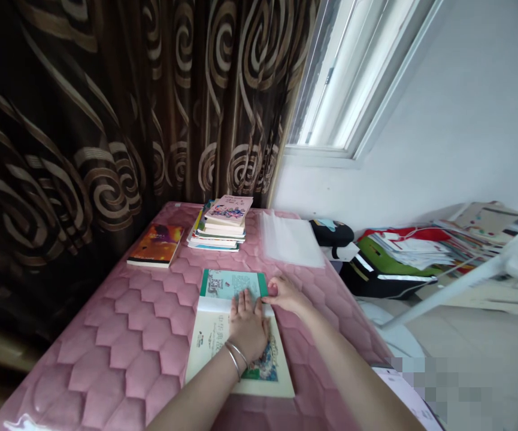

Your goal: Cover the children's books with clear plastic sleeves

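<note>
Cream-and-green rectangular paperback, toward right edge of pink quilted table: likely light, bendy; hold by margins. Left grip spread flat; right grip unclear.

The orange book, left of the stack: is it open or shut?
Shut: the orange book lies flat, its page edges forming one pale band under the cover.

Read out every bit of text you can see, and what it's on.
"中华典", likely: open book; the left hand covers part of the page, and its smaller print is too blurred.
Teal flap: QR code and lines too small to read.
Pink book: title too blurred.
Orange book: title too blurred.
Nothing else reads clearly.
</note>
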Action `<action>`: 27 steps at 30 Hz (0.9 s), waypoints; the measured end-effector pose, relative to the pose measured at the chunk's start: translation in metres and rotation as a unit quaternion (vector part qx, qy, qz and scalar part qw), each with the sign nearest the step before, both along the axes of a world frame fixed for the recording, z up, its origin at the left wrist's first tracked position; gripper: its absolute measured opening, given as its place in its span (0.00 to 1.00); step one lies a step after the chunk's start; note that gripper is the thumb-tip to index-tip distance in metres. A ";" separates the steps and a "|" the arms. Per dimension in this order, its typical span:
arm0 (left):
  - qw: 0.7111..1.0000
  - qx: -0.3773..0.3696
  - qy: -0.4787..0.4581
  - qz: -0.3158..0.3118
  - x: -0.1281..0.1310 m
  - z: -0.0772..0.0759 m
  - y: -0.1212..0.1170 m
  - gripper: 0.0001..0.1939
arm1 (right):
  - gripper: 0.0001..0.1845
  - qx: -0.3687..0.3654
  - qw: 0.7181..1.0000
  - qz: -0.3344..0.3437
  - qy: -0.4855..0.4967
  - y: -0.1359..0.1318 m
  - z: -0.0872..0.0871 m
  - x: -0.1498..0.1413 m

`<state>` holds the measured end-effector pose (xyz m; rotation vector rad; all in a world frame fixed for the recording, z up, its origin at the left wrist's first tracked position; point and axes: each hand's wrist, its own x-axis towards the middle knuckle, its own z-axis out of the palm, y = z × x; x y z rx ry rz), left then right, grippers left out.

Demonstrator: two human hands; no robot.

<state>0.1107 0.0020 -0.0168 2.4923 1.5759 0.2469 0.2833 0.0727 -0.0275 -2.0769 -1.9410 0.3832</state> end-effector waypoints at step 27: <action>1.000 -0.027 0.000 -0.002 0.000 0.001 0.001 0.31 | 0.14 0.025 0.999 -0.030 0.012 -0.007 -0.005 -0.008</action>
